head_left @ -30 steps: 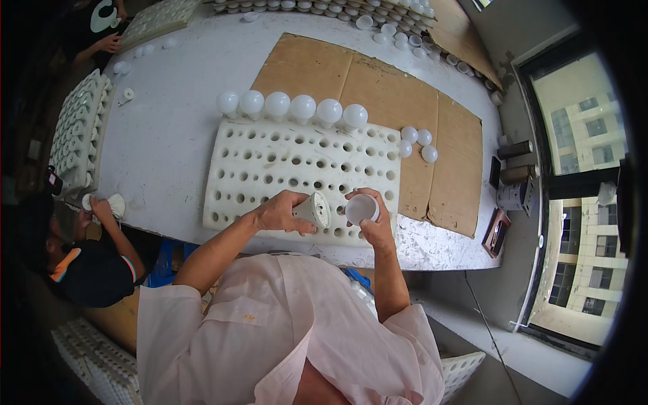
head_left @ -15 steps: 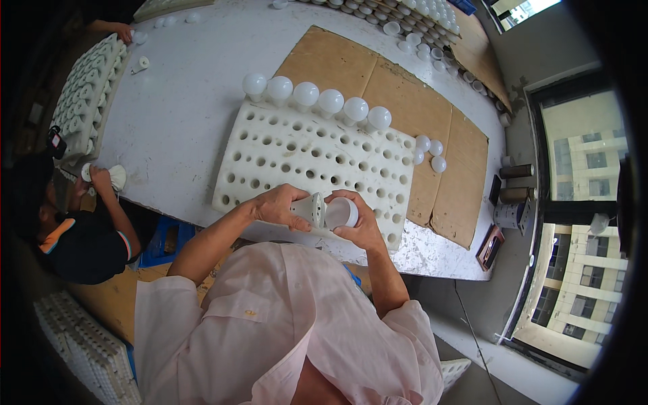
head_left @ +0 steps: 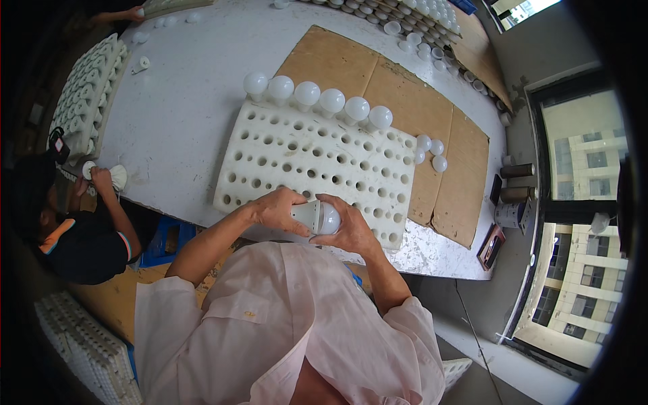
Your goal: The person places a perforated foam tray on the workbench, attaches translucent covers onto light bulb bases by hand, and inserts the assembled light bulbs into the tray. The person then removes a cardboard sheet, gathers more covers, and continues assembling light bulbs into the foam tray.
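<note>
Over the near edge of a white foam tray (head_left: 270, 162) full of holes, I hold a light bulb in two parts pressed together. My left hand (head_left: 277, 210) is wrapped round the white bulb base (head_left: 307, 214). Closed about the rounded white bulb cover (head_left: 329, 219) is my right hand (head_left: 352, 226); its fingers curl round the dome. The cover's rim meets the wide end of the base, and whether it is fully seated I cannot tell. Along the tray's far edge, several finished-looking bulbs (head_left: 331, 101) stand upright in a row.
Brown cardboard (head_left: 405, 101) lies under the tray's right side, with a few small white domes (head_left: 439, 163) on it. Stacked trays (head_left: 88, 101) stand at the left beside a seated co-worker (head_left: 88, 236). Trays of covers (head_left: 405, 27) line the far edge; a window (head_left: 580, 169) is at right.
The cover, earlier apart from the base with its hollow side showing, is now turned and set against the base. My right hand has swung round with it. A far-left co-worker's hand moved away.
</note>
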Demonstrator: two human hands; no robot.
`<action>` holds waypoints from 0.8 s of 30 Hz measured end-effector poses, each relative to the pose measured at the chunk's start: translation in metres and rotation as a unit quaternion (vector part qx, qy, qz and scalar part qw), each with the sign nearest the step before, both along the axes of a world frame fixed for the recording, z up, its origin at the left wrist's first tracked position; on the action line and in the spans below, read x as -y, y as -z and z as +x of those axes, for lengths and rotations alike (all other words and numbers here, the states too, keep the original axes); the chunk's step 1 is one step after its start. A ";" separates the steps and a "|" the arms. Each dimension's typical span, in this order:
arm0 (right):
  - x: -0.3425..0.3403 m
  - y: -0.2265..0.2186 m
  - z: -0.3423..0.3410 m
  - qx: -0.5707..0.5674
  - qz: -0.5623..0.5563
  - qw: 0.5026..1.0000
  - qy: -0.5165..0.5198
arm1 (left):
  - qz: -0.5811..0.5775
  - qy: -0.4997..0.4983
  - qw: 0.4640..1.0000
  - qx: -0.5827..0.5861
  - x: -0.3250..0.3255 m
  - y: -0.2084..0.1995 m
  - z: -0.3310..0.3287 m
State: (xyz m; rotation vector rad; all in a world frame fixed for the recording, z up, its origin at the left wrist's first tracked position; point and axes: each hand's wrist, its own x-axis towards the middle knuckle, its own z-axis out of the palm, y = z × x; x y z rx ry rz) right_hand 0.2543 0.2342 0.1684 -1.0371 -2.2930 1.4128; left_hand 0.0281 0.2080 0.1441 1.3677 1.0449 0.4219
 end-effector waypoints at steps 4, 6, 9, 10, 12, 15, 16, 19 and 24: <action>0.003 0.003 -0.004 0.017 0.008 1.000 -0.011 | -0.005 0.010 1.000 -0.007 0.002 0.004 0.003; 0.003 0.004 -0.005 0.029 0.010 0.999 -0.014 | 0.024 0.000 1.000 -0.005 0.004 0.006 0.003; 0.005 0.010 -0.006 0.020 0.052 0.998 -0.021 | 0.078 0.016 0.994 -0.069 0.003 -0.005 0.009; 0.006 0.011 -0.007 0.025 0.065 0.997 -0.018 | 0.077 0.015 0.994 -0.070 0.002 -0.005 0.011; 0.008 0.013 -0.008 0.029 0.079 0.996 -0.018 | 0.087 0.029 0.989 -0.113 0.002 -0.003 0.014; 0.011 0.016 -0.009 0.019 0.090 0.996 -0.001 | 0.087 0.022 0.988 -0.126 0.003 -0.003 0.015; 0.011 0.019 -0.010 -0.027 0.139 0.990 0.000 | 0.087 0.023 0.988 -0.126 0.003 -0.002 0.015; 0.013 0.027 -0.014 -0.111 0.215 0.970 0.002 | 0.087 -0.009 0.994 -0.070 0.006 0.001 0.018; 0.010 0.026 -0.023 -0.235 0.289 0.928 0.002 | 0.048 0.024 0.992 -0.116 0.002 -0.010 0.020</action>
